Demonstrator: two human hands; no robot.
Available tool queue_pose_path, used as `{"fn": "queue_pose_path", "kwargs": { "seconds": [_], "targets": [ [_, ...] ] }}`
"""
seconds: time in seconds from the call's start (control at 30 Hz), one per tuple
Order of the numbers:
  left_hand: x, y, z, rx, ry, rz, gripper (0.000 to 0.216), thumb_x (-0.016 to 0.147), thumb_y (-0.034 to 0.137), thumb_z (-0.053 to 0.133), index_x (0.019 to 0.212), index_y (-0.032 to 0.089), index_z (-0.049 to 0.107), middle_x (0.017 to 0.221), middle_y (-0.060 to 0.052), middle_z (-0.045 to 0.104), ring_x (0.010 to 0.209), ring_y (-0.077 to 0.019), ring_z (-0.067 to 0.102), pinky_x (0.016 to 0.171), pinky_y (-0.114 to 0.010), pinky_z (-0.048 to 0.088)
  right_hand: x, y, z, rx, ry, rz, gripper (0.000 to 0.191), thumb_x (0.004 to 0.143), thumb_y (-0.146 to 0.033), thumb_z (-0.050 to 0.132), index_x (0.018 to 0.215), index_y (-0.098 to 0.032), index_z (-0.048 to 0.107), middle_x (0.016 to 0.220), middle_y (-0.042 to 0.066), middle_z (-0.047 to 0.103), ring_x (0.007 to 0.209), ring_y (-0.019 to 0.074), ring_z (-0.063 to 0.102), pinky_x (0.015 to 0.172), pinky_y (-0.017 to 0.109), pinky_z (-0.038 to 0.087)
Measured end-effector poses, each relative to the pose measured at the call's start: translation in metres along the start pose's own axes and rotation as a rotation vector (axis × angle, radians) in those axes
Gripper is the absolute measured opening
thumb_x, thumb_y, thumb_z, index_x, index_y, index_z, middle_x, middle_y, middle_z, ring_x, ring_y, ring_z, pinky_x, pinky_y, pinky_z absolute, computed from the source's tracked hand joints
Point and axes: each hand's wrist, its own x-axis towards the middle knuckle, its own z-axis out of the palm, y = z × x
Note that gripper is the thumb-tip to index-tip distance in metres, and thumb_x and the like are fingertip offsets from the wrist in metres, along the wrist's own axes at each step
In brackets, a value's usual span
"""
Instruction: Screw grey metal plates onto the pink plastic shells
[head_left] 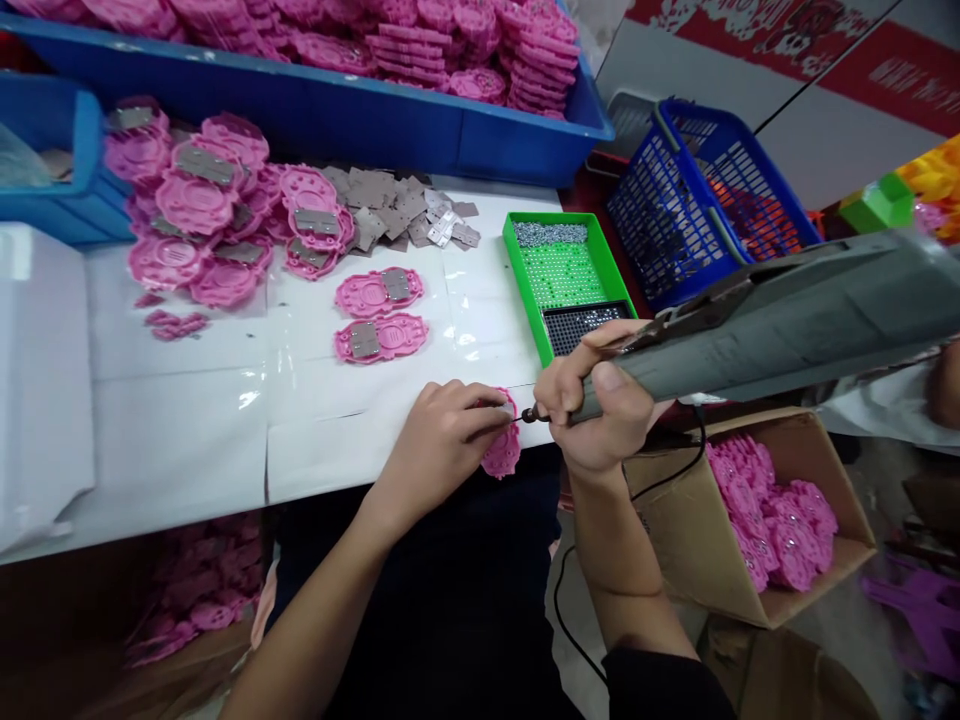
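Observation:
My right hand (600, 395) is wrapped round a grey electric screwdriver (750, 330), its thin bit pointing left. The bit's tip reaches a pink plastic casing (504, 455) at the table's front edge. My left hand (457, 425) grips that casing, fingers bent over it and hiding much of it. Whether a screw sits under the bit is too small to tell. Two more pink casings, an upper one (367, 293) and a lower one (397, 338), lie farther back, each with a grey metal plate on it.
A green tray (531, 290) with small screws stands behind my right hand. Loose metal plates (386, 205) and a heap of pink casings (199, 205) lie left. A blue bin (420, 120) spans the back. Right are a blue basket (652, 215) and a cardboard box (682, 530); a cable (675, 475) hangs down.

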Motion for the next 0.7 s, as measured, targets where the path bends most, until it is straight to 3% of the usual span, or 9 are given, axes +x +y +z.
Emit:
{"fn": "queue_pose_path", "kwargs": {
  "seconds": [0.43, 0.7],
  "targets": [
    [0.0018, 0.0026, -0.002, -0.037, -0.012, -0.066, 0.01, 0.097, 0.019, 0.068, 0.103, 0.026, 0.072, 0.111, 0.002, 0.078, 0.096, -0.0203, 0.069, 0.076, -0.037, 0.038, 0.0005, 0.0071, 0.0028, 0.029, -0.033, -0.016, 0.012, 0.084, -0.027, 0.069, 0.091, -0.024, 0.06, 0.047, -0.011, 0.044, 0.029, 0.0062, 0.031, 0.031, 0.022, 0.031],
    [0.0038, 0.0037, -0.0044, -0.045, -0.032, -0.078, 0.009, 0.097, 0.02, 0.067, 0.103, 0.026, 0.071, 0.109, 0.002, 0.079, 0.094, -0.0195, 0.069, 0.075, -0.037, 0.036, 0.0037, 0.0088, 0.0036, 0.031, -0.034, -0.02, 0.014, 0.083, -0.03, 0.071, 0.09, -0.023, 0.061, 0.046, -0.011, 0.044, 0.03, 0.0071, 0.034, 0.032, 0.022, 0.032]
  ]
}}
